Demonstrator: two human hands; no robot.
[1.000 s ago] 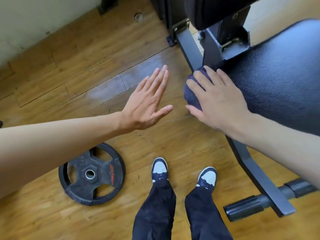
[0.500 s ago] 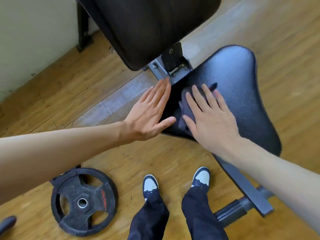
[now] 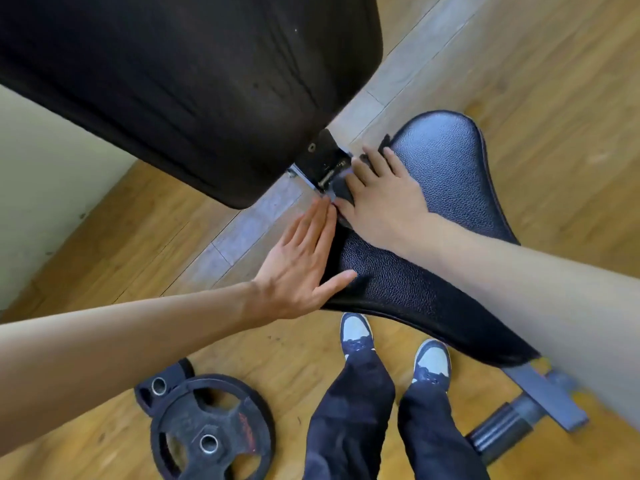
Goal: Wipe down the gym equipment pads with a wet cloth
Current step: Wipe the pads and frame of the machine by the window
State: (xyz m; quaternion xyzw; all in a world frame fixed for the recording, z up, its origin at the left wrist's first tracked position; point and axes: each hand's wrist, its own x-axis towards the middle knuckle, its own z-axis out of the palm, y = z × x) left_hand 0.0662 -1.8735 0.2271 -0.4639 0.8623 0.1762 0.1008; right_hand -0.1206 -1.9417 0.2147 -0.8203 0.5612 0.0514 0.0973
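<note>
Pressing dark cloth (image 3: 341, 190) onto seat pad (image 3: 450, 188) at frame centre with right hand (image 3: 381, 206), fingers spread flat; resting left hand (image 3: 301, 271), fingers straight, holding nothing, against pad's left edge.

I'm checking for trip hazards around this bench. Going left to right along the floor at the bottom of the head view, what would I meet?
weight plate → left shoe → right shoe → bench foot bar
</note>
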